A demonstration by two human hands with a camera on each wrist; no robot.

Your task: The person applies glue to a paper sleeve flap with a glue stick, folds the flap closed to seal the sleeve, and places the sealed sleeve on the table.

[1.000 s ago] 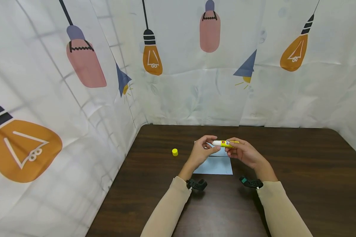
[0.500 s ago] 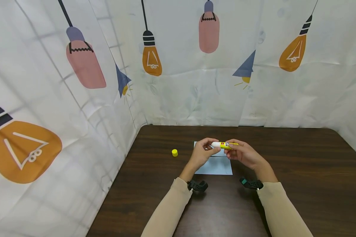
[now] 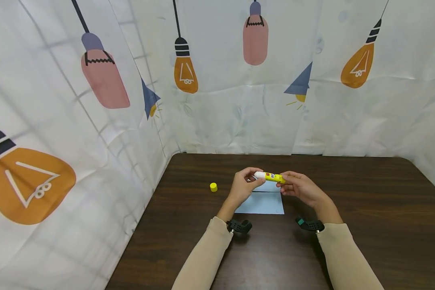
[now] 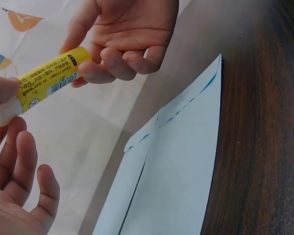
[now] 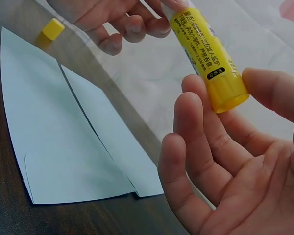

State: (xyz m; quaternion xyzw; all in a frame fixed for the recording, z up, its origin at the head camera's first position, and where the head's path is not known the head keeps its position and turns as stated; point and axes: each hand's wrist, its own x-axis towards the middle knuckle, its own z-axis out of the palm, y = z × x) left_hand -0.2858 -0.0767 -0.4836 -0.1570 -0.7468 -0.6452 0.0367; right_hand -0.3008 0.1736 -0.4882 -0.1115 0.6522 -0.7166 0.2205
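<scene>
Between both hands, above the table, is a yellow glue stick (image 3: 274,177) with a white end. My left hand (image 3: 240,188) pinches the white end between thumb and fingers. At the yellow base, my right hand (image 3: 304,191) grips with thumb and fingertips, as the right wrist view shows. Its other fingers are loosely bent. Printed text and a barcode on the barrel (image 4: 51,81) face the left wrist camera. Below the hands lies light blue paper (image 3: 262,203), crossed by a dark line that may be a fold or gap. The yellow cap (image 3: 213,187) stands apart, left of the paper.
The dark brown wooden table (image 3: 366,217) reaches to a white curtain (image 3: 217,121) printed with lamps, behind and at the left. Dark straps (image 3: 240,226) circle both wrists.
The glue stick has shifted slightly left and tilted, its base end lower. My right hand has slid back toward the base, so more of the yellow barrel shows. The cap stays put.
</scene>
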